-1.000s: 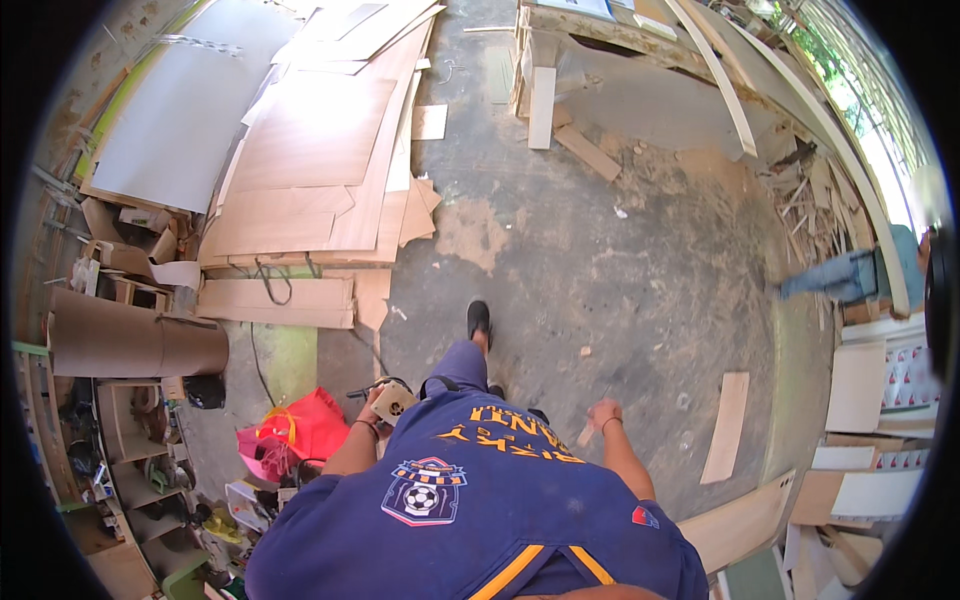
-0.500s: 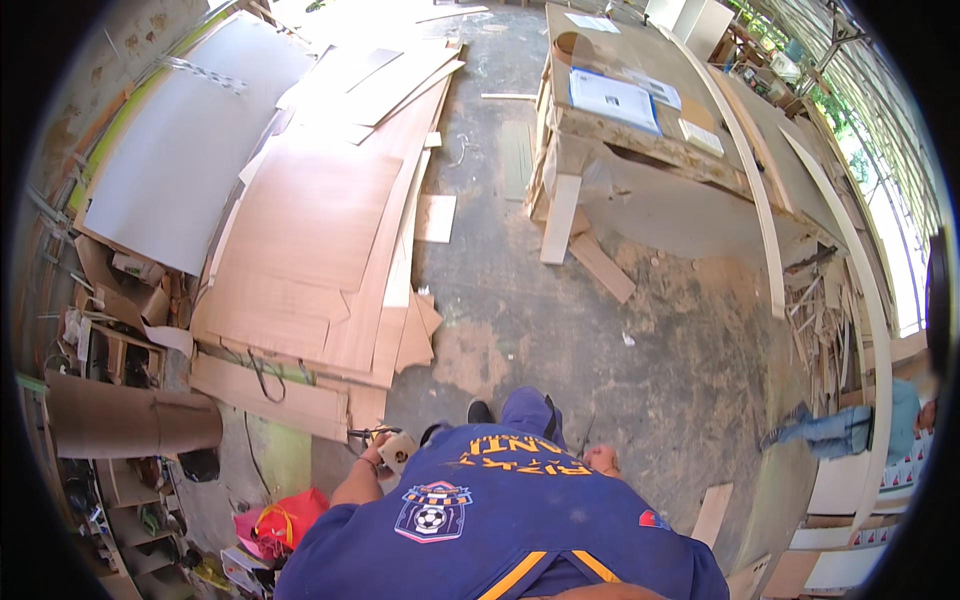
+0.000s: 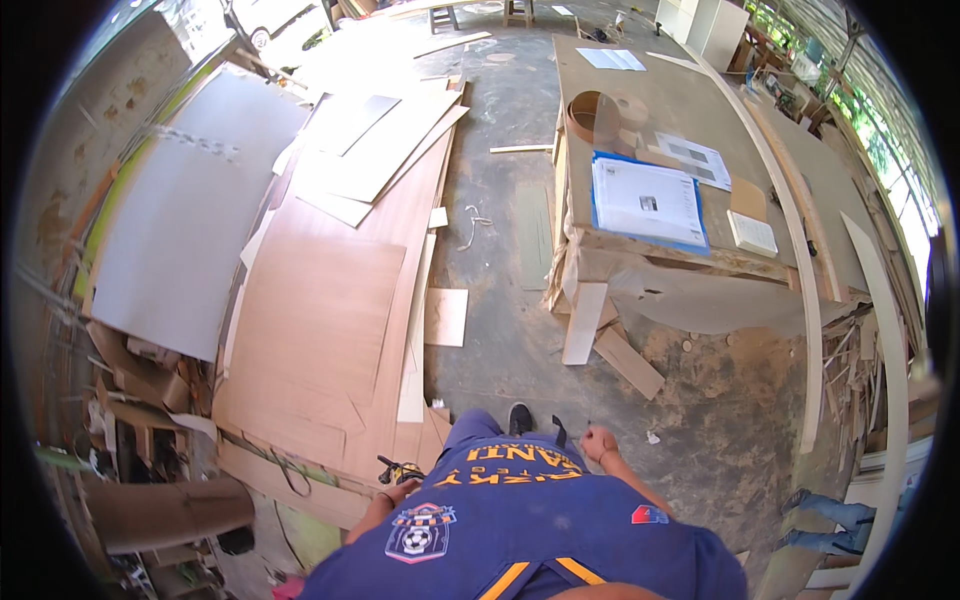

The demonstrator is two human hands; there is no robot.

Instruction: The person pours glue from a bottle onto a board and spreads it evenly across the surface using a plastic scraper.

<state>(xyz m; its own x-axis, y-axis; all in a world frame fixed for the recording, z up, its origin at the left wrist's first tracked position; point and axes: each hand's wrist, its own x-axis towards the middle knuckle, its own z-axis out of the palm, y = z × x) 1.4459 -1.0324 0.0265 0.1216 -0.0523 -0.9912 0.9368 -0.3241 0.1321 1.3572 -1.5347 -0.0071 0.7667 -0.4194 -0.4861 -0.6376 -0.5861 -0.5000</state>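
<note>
My left hand is low in front of me, beside the shirt and near the front end of the stacked boards. Its fingers are closed around a small black-and-yellow object, whose kind I cannot make out. On the right, my right hand hangs over the floor with its fingers curled closed. Anything inside that hand is too small or hidden to name. A black strap shows just left of it. My dark shoe is on the floor ahead.
Stacked wood sheets fill the left. Ahead to the right stands a workbench bearing papers, a notebook and a brown edging roll. Offcuts lie by its leg. A person in jeans is at far right.
I have moved forward, with the workbench and boards now closer. The tan piece by my left hand no longer shows. My right hand has risen slightly in view.
</note>
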